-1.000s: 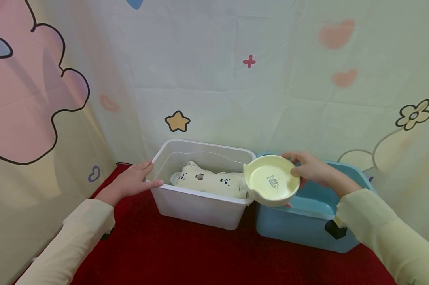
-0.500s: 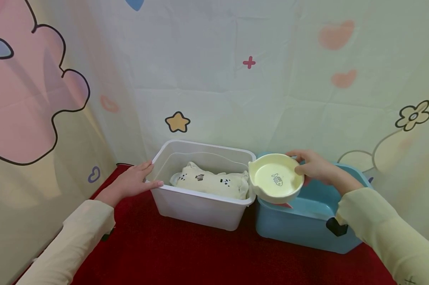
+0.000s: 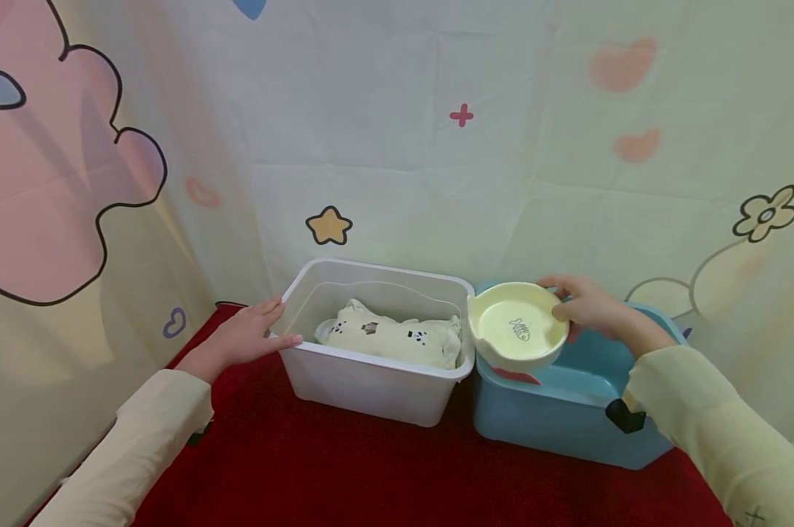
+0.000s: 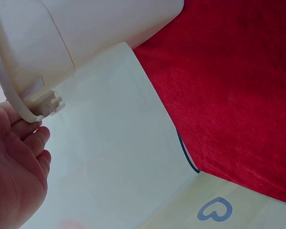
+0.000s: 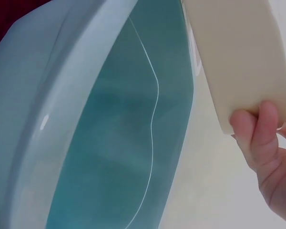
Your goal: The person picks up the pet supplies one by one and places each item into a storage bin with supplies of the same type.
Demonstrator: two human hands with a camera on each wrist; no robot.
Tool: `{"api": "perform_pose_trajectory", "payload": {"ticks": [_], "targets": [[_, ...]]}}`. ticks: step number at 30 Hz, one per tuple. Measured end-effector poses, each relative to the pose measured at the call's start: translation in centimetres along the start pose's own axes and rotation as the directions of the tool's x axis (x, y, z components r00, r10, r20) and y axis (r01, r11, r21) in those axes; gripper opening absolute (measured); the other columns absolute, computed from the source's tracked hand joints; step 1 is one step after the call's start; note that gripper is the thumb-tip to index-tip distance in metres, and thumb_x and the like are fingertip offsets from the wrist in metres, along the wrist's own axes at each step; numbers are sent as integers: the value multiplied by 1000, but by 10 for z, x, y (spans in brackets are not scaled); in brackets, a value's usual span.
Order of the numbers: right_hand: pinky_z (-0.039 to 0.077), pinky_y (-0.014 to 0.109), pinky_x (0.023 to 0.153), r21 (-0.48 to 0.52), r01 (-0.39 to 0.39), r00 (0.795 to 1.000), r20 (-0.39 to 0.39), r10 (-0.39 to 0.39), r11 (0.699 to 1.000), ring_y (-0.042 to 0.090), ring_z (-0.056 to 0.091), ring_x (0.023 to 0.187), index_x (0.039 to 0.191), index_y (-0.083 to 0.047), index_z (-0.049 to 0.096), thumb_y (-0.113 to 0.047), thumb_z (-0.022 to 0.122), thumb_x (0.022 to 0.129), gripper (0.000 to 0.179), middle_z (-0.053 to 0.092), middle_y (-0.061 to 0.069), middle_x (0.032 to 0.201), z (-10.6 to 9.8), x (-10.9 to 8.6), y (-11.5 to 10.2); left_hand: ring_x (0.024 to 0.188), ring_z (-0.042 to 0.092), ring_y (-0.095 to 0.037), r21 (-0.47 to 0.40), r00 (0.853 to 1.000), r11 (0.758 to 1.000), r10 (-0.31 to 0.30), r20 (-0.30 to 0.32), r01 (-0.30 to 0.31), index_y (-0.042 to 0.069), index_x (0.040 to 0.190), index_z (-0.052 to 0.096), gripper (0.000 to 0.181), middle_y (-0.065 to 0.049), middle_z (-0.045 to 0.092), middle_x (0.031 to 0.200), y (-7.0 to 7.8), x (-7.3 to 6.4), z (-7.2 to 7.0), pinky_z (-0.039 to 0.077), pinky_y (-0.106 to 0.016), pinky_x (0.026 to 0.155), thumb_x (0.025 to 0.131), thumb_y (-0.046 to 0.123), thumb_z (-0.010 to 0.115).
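Observation:
My right hand [image 3: 589,307] pinches the right rim of a pale yellow pet bowl [image 3: 517,326]. The bowl has pointed ears on its edge and a fish-bone print inside. It is tilted over the left end of a blue bin [image 3: 568,428]. In the right wrist view, fingertips press the outside of the bowl [image 5: 243,57]. My left hand [image 3: 238,335] rests on the left corner of a white bin [image 3: 370,384], thumb along the front rim. A cream cloth bundle [image 3: 390,338] with small animal-face prints lies inside that bin.
Both bins stand side by side on a red cloth [image 3: 344,476], against a printed fabric backdrop [image 3: 397,146]. A pinkish-red patch [image 3: 517,376] shows at the blue bin's rim under the bowl. A black hexagonal piece [image 3: 625,417] sits near the right cuff.
My right hand has moved the bowl to the right, from overlapping the white bin's edge to over the blue bin. My left hand has stayed in place.

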State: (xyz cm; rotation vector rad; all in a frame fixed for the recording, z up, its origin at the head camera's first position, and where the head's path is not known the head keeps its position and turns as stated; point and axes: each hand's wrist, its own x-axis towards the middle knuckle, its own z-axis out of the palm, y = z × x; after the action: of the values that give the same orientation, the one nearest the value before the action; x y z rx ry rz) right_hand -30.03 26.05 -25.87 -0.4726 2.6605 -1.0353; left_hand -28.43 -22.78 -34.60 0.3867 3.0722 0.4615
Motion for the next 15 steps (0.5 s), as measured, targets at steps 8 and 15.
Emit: {"api": "perform_pose_trajectory", "payload": {"ticks": [8, 15], "targets": [[51, 34, 49, 7, -8, 1000, -27, 8, 1000, 19, 56, 53, 132, 7, 29, 5, 39, 79, 54, 44, 26, 98, -6, 1, 8, 129, 22, -44, 4, 1000, 1000, -1, -2, 1, 6, 140, 21, 90, -19, 18, 146, 0, 1, 0, 25, -66, 93, 77, 65, 46], [52, 34, 51, -21, -6, 1000, -25, 6, 1000, 20, 58, 58, 134, 8, 27, 4, 39, 80, 55, 45, 27, 101, -9, 1, 11, 128, 25, -43, 21, 1000, 1000, 15, -17, -15, 4, 139, 23, 90, -20, 21, 145, -1, 2, 2, 26, -64, 95, 77, 66, 43]]}}
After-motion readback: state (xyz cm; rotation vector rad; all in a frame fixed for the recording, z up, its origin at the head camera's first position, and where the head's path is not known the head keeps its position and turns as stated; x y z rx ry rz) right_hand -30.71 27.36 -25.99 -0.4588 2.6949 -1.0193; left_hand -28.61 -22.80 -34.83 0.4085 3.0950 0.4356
